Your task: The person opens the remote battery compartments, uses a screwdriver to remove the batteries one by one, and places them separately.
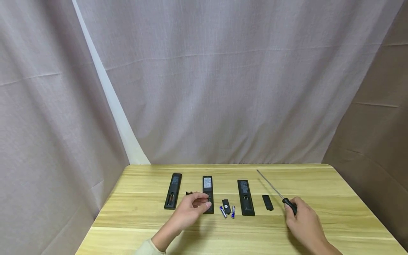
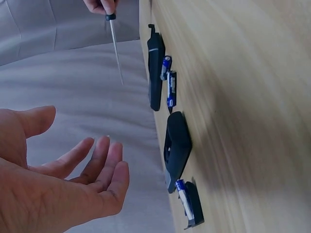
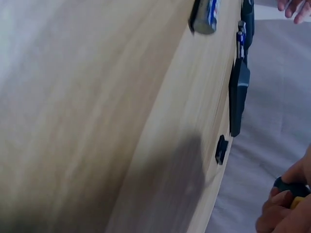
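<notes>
My right hand (image 1: 304, 221) grips the black handle of a screwdriver (image 1: 289, 204), its long metal shaft tilted up to the left, clear of the table. Over the lower part of the middle remote control (image 1: 207, 186) hovers my left hand (image 1: 188, 211), thumb and fingers apart and nothing between them in the left wrist view. That remote lies back up, its battery compartment partly hidden by the fingers. To its right are a black battery cover (image 1: 226, 203) and two blue-and-silver batteries (image 1: 223, 211). Another battery (image 2: 183, 199) lies against a dark cover (image 2: 196, 204) in the left wrist view.
A second remote (image 1: 173, 187) lies at the left with its compartment uncovered and something reddish-brown inside. The third remote (image 1: 245, 198) is at the right, also uncovered, with a loose black cover (image 1: 267, 202) beside it. Grey curtains (image 1: 223, 88) surround the wooden table (image 1: 255, 237).
</notes>
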### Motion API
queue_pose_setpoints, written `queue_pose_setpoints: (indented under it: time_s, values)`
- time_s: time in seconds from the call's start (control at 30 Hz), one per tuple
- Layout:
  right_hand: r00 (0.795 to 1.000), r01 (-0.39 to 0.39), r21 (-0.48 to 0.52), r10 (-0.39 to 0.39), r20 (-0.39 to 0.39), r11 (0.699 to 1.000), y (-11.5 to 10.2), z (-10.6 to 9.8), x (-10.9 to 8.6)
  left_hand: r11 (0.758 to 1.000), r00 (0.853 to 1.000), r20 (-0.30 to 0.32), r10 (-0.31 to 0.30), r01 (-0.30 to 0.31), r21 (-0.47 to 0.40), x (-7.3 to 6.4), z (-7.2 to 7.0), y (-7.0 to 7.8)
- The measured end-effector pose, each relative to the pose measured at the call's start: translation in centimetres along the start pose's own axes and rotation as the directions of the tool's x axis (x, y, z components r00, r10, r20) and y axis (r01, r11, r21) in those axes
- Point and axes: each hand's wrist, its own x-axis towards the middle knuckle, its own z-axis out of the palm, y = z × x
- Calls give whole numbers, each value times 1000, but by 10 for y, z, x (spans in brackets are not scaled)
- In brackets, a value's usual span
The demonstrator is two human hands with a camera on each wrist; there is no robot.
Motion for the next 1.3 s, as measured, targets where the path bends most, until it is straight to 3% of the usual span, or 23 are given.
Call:
queue_pose_setpoints:
  time_s: [0.27, 0.6, 0.9, 1.3]
  values:
    - [998, -5, -47, 8, 60, 999, 17, 2, 17, 1000, 1000, -1, 14, -14, -1, -1, 5, 1]
    - [982, -58, -101, 75, 172, 993, 32, 8, 31, 999, 1000, -23, -3, 4, 47, -3, 0, -2]
    - [973, -3, -202, 49, 223, 979, 32, 11, 38, 1000, 999, -27, -21, 21, 17, -4, -2, -3]
    - [955, 44, -225, 25, 296, 973, 34, 11, 47, 999, 999, -27, -41, 41, 2, -7, -4, 1]
